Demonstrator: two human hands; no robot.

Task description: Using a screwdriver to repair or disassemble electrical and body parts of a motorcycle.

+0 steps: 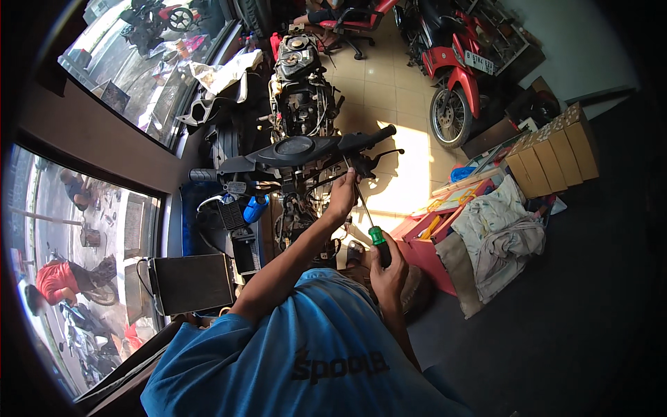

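Observation:
My right hand (390, 275) is closed round the handle of a screwdriver (376, 235) with a green and black grip. Its thin metal shaft slants up and left toward the handlebar. My left hand (342, 195) reaches up to the underside of the black handlebar cover (292, 151), close to the screwdriver's tip. Its fingers are pinched together; what they hold is hidden. The cover spans the bars of a stripped motorcycle (304, 104), whose bare frame, wiring and engine parts show. A brake lever (389, 154) juts out near the right grip.
On the right, grey cloths (501, 222) lie over a red toolbox (424, 260), with cardboard boxes (556, 154) behind. A red motorcycle (455, 76) stands farther back. At left are a dark flat-topped box (192, 283), a blue bottle (256, 208) and windows. Someone sits near a red chair (354, 24).

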